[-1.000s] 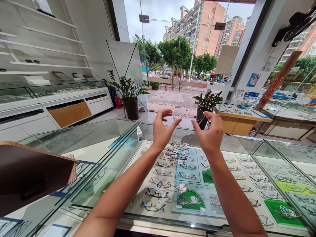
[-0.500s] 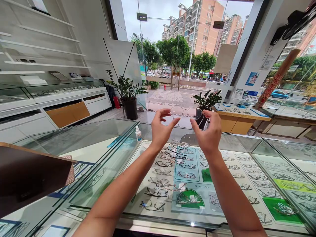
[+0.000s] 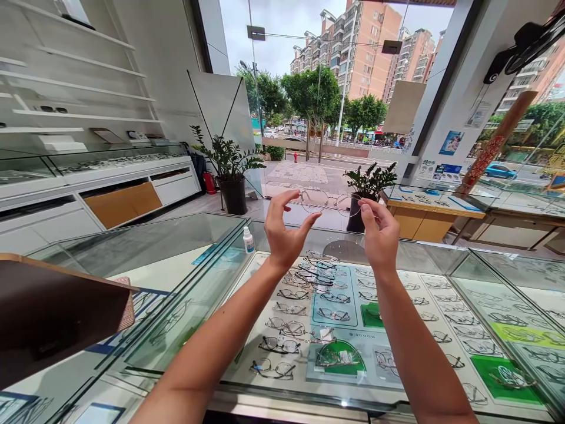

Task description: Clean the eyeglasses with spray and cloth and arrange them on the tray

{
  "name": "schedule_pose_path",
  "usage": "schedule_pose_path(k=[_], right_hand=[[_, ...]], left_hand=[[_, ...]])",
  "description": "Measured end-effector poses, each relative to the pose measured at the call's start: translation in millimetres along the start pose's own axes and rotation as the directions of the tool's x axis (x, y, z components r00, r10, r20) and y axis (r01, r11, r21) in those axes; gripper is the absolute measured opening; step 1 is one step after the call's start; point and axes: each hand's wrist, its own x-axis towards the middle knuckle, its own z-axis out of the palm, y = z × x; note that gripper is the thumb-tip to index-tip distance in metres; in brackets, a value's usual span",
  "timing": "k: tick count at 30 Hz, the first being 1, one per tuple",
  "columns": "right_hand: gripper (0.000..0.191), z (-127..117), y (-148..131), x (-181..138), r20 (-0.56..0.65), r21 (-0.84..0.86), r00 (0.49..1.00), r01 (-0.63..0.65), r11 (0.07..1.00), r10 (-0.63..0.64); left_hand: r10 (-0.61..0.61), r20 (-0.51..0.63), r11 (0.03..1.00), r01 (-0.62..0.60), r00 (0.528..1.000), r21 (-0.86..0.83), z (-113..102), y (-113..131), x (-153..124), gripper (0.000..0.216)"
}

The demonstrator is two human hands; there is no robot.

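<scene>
A pair of thin-rimmed eyeglasses [image 3: 332,201] with clear round lenses is held up above the glass display case. My right hand [image 3: 382,238] pinches their right end between thumb and fingers. At the left end, my left hand [image 3: 285,229] has its fingertips close to the rim, its thumb spread well away below; whether those fingertips touch the frame I cannot tell. Below both hands, rows of eyeglasses [image 3: 334,314] lie inside the display case [image 3: 265,388]. Part of those rows is hidden behind my right forearm.
A small white bottle [image 3: 248,240] stands on the case's glass, left of my left hand. A dark brown panel [image 3: 53,318] juts in at the left. Potted plants [image 3: 232,191] stand beyond the case, before a glass front. Another counter [image 3: 428,206] is at the right.
My left thumb and fingers have spread apart, and that hand has shifted slightly left. My right thumb has moved up and right, closing on the eyeglasses' right end.
</scene>
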Motion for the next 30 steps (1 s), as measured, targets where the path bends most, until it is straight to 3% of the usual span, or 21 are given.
schedule_pose_path(k=[5,16,30], right_hand=[[0.044,-1.1,2.7,1.3,-0.008,0.046,1.0,-0.028,0.999,0.028],[0.031,0.5,-4.0,0.7,0.038,0.351,0.993,-0.116,0.929,0.11],[0.019,-0.5,-3.5,2.8,0.128,0.474,0.983,-0.176,0.863,0.13]], left_hand=[[-0.032,0.018,0.999,0.032,0.999,-0.014,0.5,-0.4,0.0,0.05],[-0.02,0.019,0.994,0.022,1.0,-0.106,4.2,-7.2,-1.3,0.054],[-0.038,0.051,0.996,0.041,0.998,-0.075,3.9,-5.0,-1.5,0.053]])
